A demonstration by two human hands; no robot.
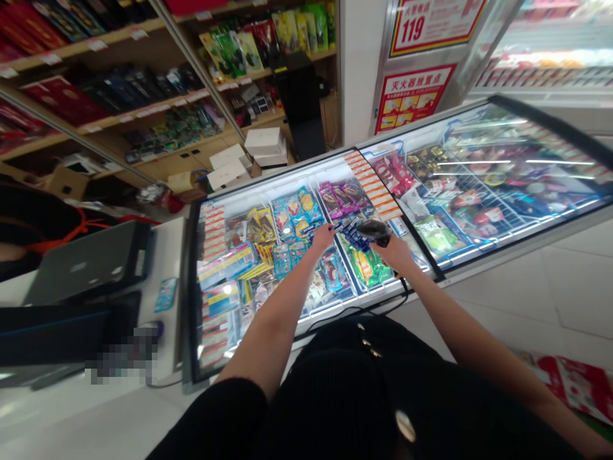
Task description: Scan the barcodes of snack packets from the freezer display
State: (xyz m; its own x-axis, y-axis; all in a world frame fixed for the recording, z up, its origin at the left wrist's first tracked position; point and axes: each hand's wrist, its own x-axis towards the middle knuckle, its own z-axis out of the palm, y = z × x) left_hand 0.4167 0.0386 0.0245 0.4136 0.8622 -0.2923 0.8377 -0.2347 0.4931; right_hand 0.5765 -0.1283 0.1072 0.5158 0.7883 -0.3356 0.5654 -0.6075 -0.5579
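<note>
My left hand point(324, 237) is closed on a small blue packet point(343, 226), held over the glass lid of a chest freezer point(268, 185). My right hand point(395, 252) grips a dark handheld barcode scanner point(374, 232), its head pointing at the packet. A black cable point(354, 312) runs from the scanner down towards my body. Under the glass lie rows of bright ice-cream packets point(292, 220) in wire compartments.
A second freezer point(498, 172) adjoins on the right. At the left is a white counter point(163, 255) with a closed grey laptop point(90, 262) and a dark screen. Wooden shelves of goods point(143, 76) stand behind. A red bag point(569, 383) lies on the tiled floor.
</note>
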